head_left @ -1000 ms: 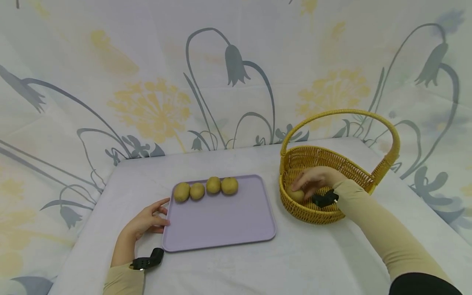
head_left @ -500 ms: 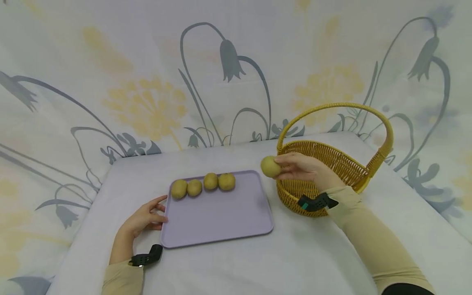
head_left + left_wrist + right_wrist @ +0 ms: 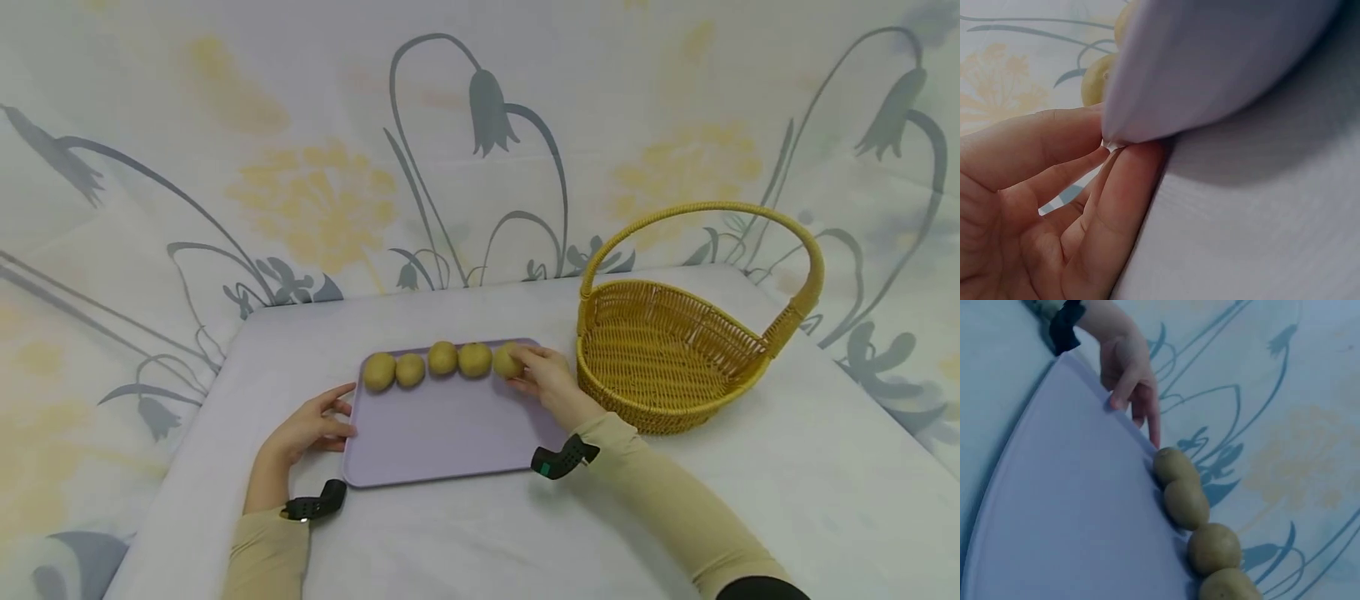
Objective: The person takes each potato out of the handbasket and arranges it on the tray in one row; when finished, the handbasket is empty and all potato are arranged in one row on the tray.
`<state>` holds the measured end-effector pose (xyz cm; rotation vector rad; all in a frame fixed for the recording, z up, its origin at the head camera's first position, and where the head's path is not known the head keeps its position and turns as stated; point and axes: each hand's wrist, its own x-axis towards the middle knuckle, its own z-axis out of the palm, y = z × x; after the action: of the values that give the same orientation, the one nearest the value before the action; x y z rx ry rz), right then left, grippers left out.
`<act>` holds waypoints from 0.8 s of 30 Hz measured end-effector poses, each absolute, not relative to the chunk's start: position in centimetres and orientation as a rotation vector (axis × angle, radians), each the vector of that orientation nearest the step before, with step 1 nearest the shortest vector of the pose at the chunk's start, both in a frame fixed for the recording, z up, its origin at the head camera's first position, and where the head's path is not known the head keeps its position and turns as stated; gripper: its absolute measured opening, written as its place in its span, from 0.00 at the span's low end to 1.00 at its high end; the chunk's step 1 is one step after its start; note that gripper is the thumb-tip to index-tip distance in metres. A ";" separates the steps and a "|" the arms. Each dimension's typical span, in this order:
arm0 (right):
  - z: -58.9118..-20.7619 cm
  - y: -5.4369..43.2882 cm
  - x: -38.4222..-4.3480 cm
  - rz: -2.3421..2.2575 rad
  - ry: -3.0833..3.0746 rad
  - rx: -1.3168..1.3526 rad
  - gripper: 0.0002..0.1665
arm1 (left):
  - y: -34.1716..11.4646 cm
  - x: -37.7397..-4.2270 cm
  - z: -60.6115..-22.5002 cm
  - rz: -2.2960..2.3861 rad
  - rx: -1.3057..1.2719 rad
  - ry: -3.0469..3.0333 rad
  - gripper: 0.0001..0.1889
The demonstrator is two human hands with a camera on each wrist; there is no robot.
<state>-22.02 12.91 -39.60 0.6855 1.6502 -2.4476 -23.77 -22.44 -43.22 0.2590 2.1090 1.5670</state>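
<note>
My right hand (image 3: 553,387) pinches a round yellow-brown fruit (image 3: 504,361) between thumb and fingers, over the far right part of the lilac tray (image 3: 450,433). To its left several similar fruits (image 3: 442,358) stand in a row along the tray's far edge; the leftmost (image 3: 1174,466) looks slightly oblong in the right wrist view. The held fruit is close beside the rightmost of that row. My left hand (image 3: 306,433) touches the tray's left edge with its fingertips and thumb, fingers loosely extended. In the left wrist view those fingertips (image 3: 1138,159) meet the tray's rim.
A yellow wicker basket (image 3: 660,358) with a tall arched handle (image 3: 720,208) stands right of the tray, its woven floor in sight. A white cloth (image 3: 450,542) covers the table, and a flower-printed backdrop (image 3: 315,217) rises behind it.
My right hand has lifted the fruit out of the basket and carried it left to the end of the row on the tray. The left hand has stayed at the tray's edge.
</note>
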 end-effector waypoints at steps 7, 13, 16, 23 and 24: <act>-42.1 11.9 -23.1 -2.396 1.969 0.804 0.23 | -21.8 -23.5 -43.4 1.583 0.269 2.076 0.44; -42.4 11.7 -23.4 -2.217 2.298 0.726 0.19 | -21.8 -23.2 -43.6 1.593 0.247 2.074 0.44; -42.5 11.6 -23.4 -2.100 2.448 0.670 0.18 | -21.8 -23.0 -43.7 1.598 0.243 2.068 0.44; -42.4 11.2 -23.6 -2.043 2.436 0.694 0.21 | -22.5 -22.9 -43.5 1.561 0.238 2.118 0.44; -42.3 11.2 -23.5 -2.068 2.397 0.692 0.23 | -22.7 -23.0 -43.4 1.554 0.241 2.125 0.44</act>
<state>-23.50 11.19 -42.32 0.6925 2.3973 -2.0680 -22.96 -22.66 -43.43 0.2410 2.1254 1.5540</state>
